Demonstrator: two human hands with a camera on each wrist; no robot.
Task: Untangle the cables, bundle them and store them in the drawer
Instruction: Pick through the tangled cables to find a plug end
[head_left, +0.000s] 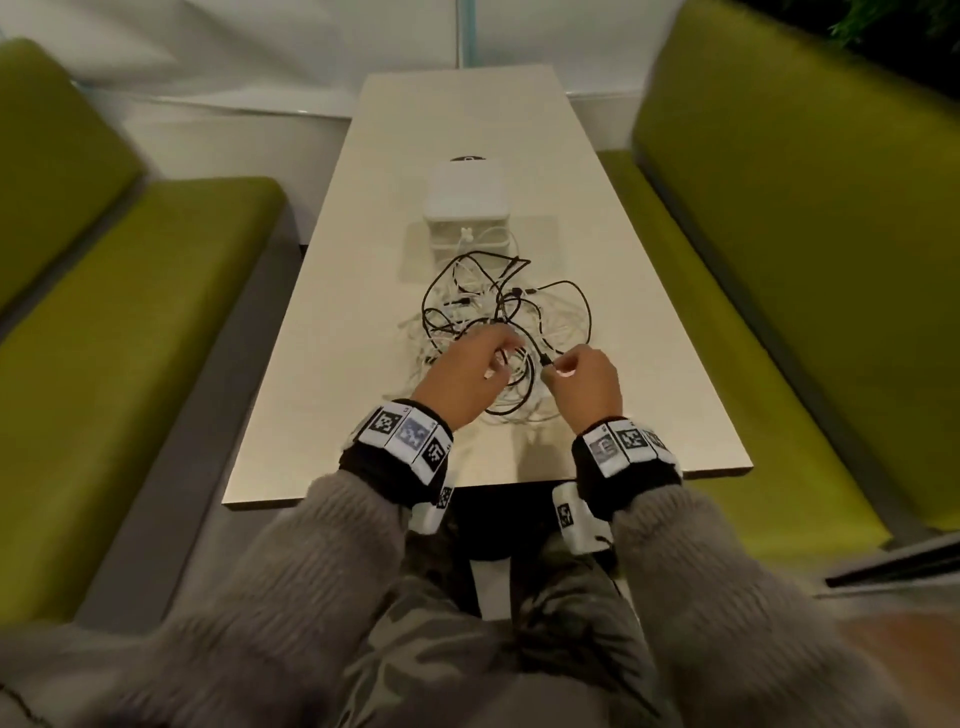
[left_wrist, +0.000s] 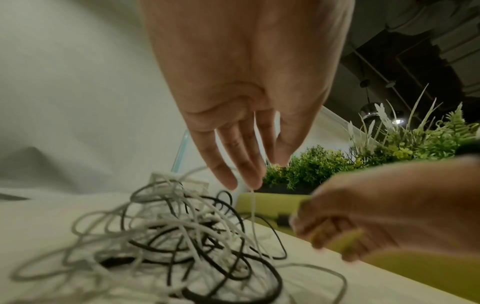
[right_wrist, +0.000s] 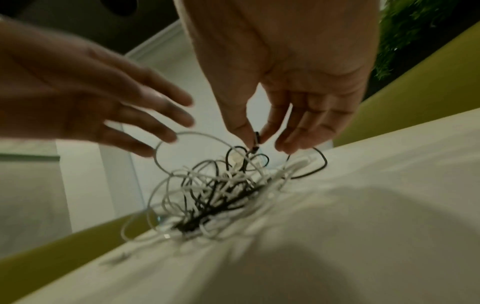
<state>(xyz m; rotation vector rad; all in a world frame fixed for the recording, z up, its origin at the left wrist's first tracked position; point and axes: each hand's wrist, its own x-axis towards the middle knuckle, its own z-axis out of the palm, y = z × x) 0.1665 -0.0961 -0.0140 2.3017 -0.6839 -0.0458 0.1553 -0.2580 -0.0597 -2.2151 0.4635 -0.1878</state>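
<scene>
A tangle of black and white cables (head_left: 483, 312) (left_wrist: 182, 236) (right_wrist: 215, 189) lies mid-table, just in front of a small white drawer box (head_left: 466, 202). My right hand (head_left: 553, 366) (right_wrist: 255, 142) pinches the plug end of a black cable (right_wrist: 257, 136) between thumb and forefinger, lifted slightly above the heap's right side. My left hand (head_left: 501, 353) (left_wrist: 259, 170) hovers over the heap's near left with its fingers straight and spread. A thin white cable (left_wrist: 253, 201) runs down past those fingers, and a white loop (right_wrist: 161, 156) arcs under them. Whether the drawer is open is hidden.
The beige table (head_left: 322, 364) has its front edge (head_left: 363, 499) close to my lap. Green benches flank it on the left (head_left: 130, 338) and right (head_left: 805, 234). A dark round disc (head_left: 467, 157) sits behind the box. Plants (left_wrist: 389, 148) stand beyond the right bench.
</scene>
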